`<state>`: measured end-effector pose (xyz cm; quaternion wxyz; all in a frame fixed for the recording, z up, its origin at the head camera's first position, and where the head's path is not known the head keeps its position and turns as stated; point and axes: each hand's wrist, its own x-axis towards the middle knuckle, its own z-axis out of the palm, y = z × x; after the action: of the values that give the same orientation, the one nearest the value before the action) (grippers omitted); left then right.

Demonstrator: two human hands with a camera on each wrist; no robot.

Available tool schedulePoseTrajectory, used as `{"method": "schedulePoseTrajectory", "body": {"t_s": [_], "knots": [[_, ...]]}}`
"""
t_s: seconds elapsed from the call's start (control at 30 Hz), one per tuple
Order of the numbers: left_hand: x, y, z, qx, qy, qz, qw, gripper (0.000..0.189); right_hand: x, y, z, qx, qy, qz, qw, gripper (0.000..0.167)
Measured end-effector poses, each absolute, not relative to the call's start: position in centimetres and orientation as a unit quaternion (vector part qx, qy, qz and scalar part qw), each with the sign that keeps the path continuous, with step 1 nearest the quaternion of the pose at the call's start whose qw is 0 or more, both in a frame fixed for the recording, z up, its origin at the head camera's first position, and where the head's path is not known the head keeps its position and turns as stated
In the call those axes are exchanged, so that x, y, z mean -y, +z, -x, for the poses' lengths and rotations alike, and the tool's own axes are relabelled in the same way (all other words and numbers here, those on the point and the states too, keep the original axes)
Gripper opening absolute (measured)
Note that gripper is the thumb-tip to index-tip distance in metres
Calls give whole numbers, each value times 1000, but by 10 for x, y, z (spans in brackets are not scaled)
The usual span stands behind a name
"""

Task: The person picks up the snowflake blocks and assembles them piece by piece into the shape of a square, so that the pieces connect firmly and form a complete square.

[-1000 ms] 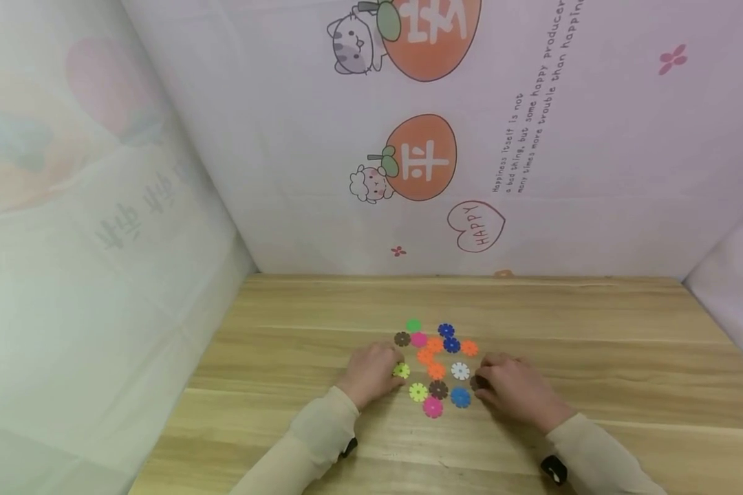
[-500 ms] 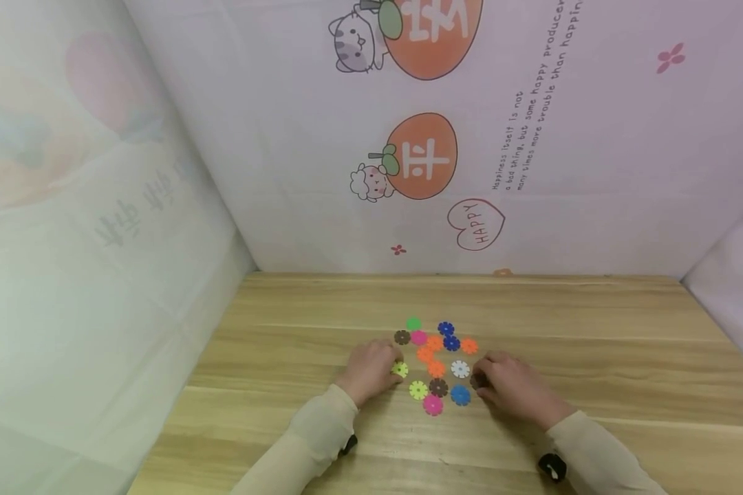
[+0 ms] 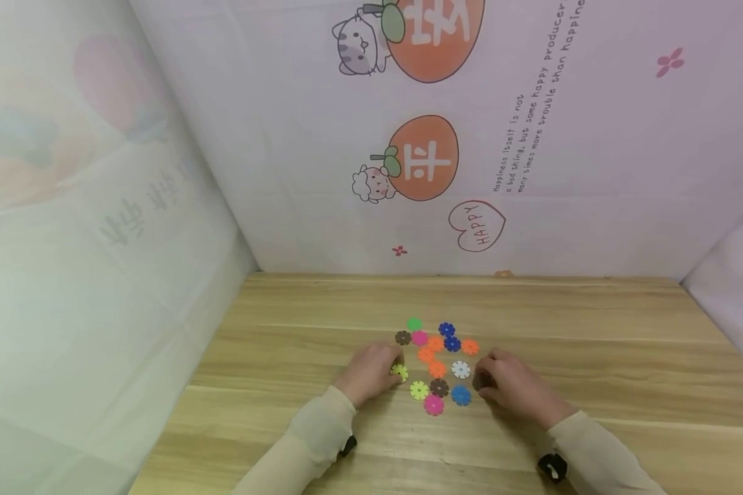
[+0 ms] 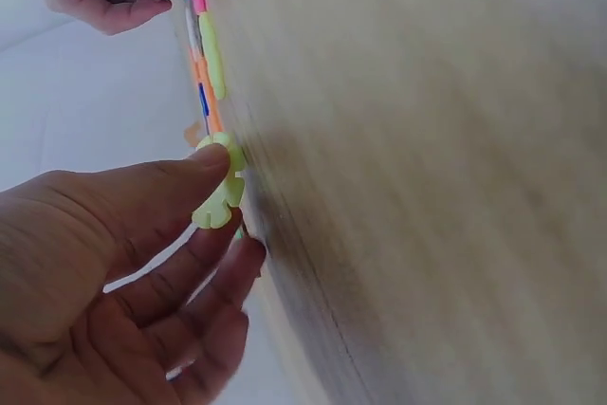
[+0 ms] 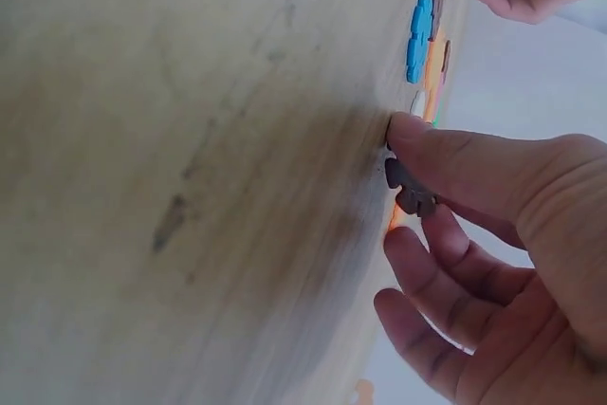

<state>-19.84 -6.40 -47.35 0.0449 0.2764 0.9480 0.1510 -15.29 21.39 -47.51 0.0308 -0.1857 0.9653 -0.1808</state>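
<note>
My left hand (image 3: 369, 373) pinches a yellow-green notched plastic disc (image 4: 219, 187) between thumb and fingers, at the left side of a group of similar discs. On the opposite side, my right hand (image 3: 512, 386) holds a dark brown notched disc (image 5: 410, 187) by thumb and fingertips; in the head view fingers mostly cover it. Between the hands lie a white disc (image 3: 461, 370), a blue disc (image 3: 461, 395), a second brown disc (image 3: 439, 388), another yellow-green disc (image 3: 418, 390) and a pink disc (image 3: 434, 405).
Farther back on the wooden table (image 3: 309, 309) are several orange discs (image 3: 436, 370), two dark blue discs (image 3: 452, 344), a green disc (image 3: 414, 324), a pink one and a brown one. A printed cloth wall (image 3: 322, 227) rises behind the table, with more cloth at both sides.
The yellow-green disc in my left hand has tilted and shifted slightly left. The brown disc has turned a little within my right hand's fingers. The discs on the table stay put.
</note>
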Motion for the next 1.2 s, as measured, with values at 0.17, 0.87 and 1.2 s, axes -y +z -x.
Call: {"method": "schedulePoseTrajectory", "body": {"t_s": [0.17, 0.87, 1.2], "knots": [[65, -475, 199, -930, 243, -261, 89, 9, -215, -477, 153, -959, -222, 173, 40, 18], [69, -472, 187, -789, 568, -101, 212, 22, -225, -474, 141, -904, -419, 85, -30, 9], [53, -467, 180, -675, 686, -51, 265, 25, -210, -478, 133, -830, -538, 107, -104, 11]]}}
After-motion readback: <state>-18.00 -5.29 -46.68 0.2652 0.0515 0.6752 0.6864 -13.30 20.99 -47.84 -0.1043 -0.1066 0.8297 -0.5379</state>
